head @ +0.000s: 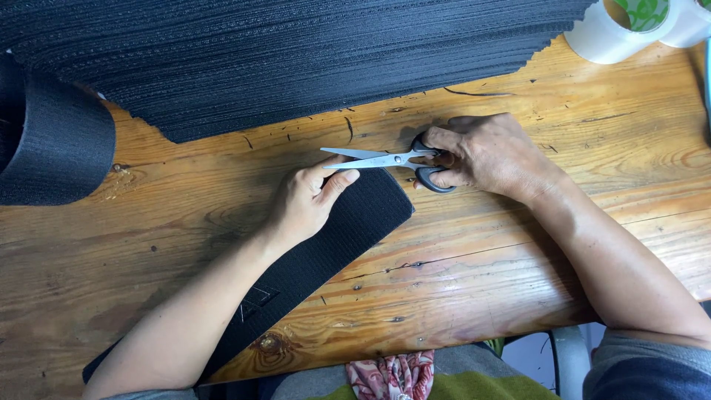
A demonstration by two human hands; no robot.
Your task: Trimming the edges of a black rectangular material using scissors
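Your wooden table (518, 244) has open board across the right half of the frame and along the lower centre. The top is crowded: a big stack of black strips (296, 52) fills the upper band, a black roll (52, 141) sits at the left edge, and two rolls of clear tape (629, 26) sit in the upper right corner.

Your right hand (489, 155), centre right, is closed through the dark handles of the scissors (392, 159). The blades reach left from that grip, slightly parted, their long axis nearly level and tips pointing to frame left.

Your left hand (307, 200) presses flat on the black strip (326, 237), thumb up by the blades, fingers together on the fabric. The strip runs diagonally from lower left to centre, and its rounded end lies just under the scissors.
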